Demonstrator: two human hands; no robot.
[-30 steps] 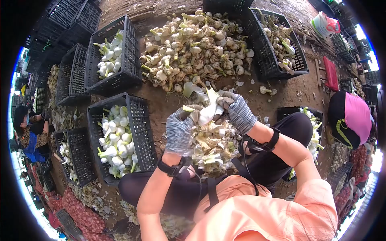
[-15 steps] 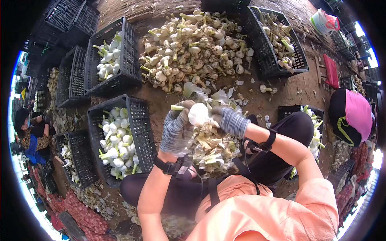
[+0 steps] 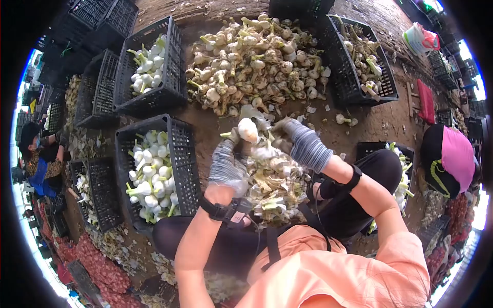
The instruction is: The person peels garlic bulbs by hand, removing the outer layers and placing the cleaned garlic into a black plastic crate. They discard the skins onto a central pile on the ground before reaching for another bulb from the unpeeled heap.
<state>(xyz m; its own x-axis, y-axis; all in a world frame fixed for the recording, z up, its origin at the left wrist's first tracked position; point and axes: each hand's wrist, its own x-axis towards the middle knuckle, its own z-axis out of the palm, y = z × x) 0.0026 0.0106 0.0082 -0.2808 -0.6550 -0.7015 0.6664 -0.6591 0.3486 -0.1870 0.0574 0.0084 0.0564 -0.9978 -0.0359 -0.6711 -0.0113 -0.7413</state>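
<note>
In a grey knit glove, my left hand (image 3: 228, 161) is closed on a garlic bulb (image 3: 248, 130), white and peeled-looking, its short green stem poking out to the left. My right hand (image 3: 306, 145), gloved alike, is just right of the bulb and apart from it. Motion blurs its fingertips, so I cannot tell whether they pinch anything. Loose garlic skins (image 3: 275, 179) lie heaped below both hands, between my legs. Beyond the hands spreads a big pile of unpeeled garlic (image 3: 257, 64) with brownish skins and cut stems.
Left of me stands a black crate (image 3: 186, 154) of white garlic, with another crate (image 3: 172, 77) behind it. A crate of rough garlic (image 3: 359, 61) stands far right. My right knee partly covers one more crate (image 3: 367, 149). At far left sits another person (image 3: 43, 159).
My right hand has moved off the bulb, to the right and slightly up. The left hand has tipped the bulb a little and raised it away from me. The view has shifted slightly.
</note>
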